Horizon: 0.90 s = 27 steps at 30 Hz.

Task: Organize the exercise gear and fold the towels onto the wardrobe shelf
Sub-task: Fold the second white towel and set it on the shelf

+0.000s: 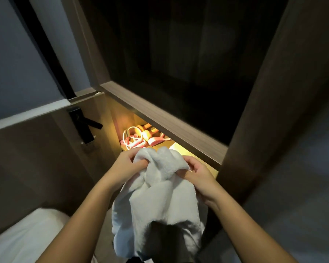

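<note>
Both hands, left hand (125, 165) and right hand (199, 177), grip the bunched white towel (160, 190) before the lit wardrobe shelf (180, 149), pink exercise gear (139, 137) beyond.

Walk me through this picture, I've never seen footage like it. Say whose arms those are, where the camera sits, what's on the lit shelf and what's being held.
There is no machine here. One camera worn on a person's head looks down at their own two bare arms. The left hand and right hand both grip a crumpled white towel, which hangs down in front of an open wardrobe. On the lit lower shelf behind it lies pink exercise gear, made up of cords and handles.
</note>
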Each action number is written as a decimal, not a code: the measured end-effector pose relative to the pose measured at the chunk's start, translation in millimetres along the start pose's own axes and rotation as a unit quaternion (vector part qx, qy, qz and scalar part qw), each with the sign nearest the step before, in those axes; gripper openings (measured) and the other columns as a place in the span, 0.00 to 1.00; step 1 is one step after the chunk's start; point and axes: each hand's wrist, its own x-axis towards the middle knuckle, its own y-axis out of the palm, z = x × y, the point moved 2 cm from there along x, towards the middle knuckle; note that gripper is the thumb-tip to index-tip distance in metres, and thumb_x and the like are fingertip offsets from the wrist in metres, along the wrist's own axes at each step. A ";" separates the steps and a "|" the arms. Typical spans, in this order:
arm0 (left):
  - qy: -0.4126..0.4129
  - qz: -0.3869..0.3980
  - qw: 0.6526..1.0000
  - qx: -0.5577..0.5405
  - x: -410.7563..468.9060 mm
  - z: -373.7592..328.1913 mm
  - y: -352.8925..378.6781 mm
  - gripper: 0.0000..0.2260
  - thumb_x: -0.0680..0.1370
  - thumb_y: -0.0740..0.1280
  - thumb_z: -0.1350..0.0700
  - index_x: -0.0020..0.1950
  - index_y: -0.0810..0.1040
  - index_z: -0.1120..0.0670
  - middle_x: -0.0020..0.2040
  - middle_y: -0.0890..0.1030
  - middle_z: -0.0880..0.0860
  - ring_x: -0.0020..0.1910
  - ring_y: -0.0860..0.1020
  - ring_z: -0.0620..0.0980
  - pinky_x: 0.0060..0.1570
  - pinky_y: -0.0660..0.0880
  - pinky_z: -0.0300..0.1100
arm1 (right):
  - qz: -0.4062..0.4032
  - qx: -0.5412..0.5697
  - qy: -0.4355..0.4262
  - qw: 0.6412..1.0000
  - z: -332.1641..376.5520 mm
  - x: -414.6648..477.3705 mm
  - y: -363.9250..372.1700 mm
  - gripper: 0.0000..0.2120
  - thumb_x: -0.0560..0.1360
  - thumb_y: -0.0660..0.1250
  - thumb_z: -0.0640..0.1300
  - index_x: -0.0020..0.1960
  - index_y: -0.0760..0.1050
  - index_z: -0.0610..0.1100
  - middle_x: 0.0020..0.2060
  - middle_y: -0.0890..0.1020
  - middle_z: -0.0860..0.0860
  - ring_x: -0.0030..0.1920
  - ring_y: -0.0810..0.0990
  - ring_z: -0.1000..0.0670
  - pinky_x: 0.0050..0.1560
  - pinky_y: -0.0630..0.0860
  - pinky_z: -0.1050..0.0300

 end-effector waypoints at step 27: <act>0.103 0.222 0.963 -0.107 35.1 236.2 -83.9 0.09 0.75 0.68 0.60 0.48 0.82 0.46 0.44 0.83 0.46 0.42 0.81 0.40 0.38 0.77 0.32 | -0.224 0.029 -0.059 0.972 -192.5 47.4 184.9 0.22 0.66 0.74 0.47 0.59 0.78 0.48 0.52 0.84 0.48 0.52 0.83 0.45 0.46 0.81 0.52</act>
